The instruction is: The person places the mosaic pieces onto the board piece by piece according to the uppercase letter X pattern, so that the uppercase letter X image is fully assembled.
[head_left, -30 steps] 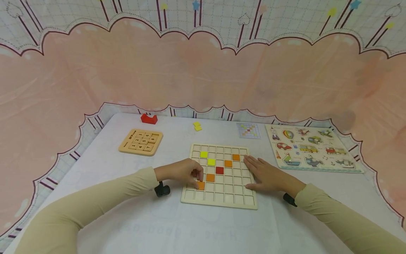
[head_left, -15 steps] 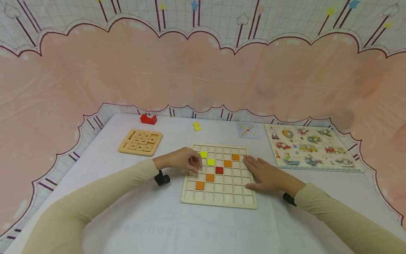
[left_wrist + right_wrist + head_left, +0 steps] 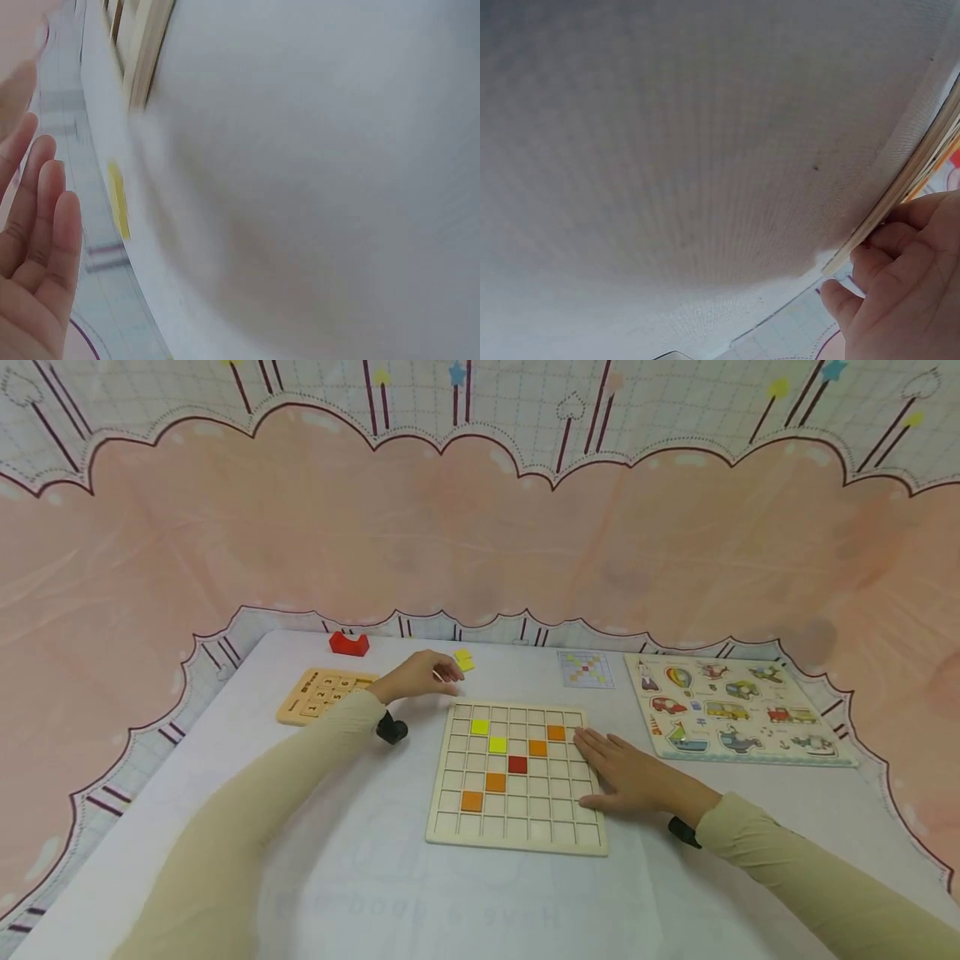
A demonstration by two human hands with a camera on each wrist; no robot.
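My left hand (image 3: 422,676) hovers above the table beyond the board's far left corner, holding nothing, its loosely bent fingers close to the small yellow tiles (image 3: 465,661). In the left wrist view those fingers (image 3: 66,232) are apart from the yellow tiles (image 3: 118,199). The wooden grid board (image 3: 540,833) carries a red tile (image 3: 517,765), two yellow tiles (image 3: 488,736) and several orange tiles (image 3: 472,802), set along diagonals. Flat on the board's right edge rests my right hand (image 3: 630,774), fingers extended. The right wrist view shows its fingers (image 3: 870,262) against the board's side.
A wooden number slide puzzle (image 3: 303,697) lies at left, partly behind my left sleeve. Behind it stands a red notched block (image 3: 349,644). A printed pattern card (image 3: 586,669) lies at the back, and a picture peg puzzle (image 3: 738,706) lies at right.
My left hand has let go of the orange tile at the board's lower left, lifted, and moved away toward the loose yellow tiles. My right hand has stayed on the board's edge.
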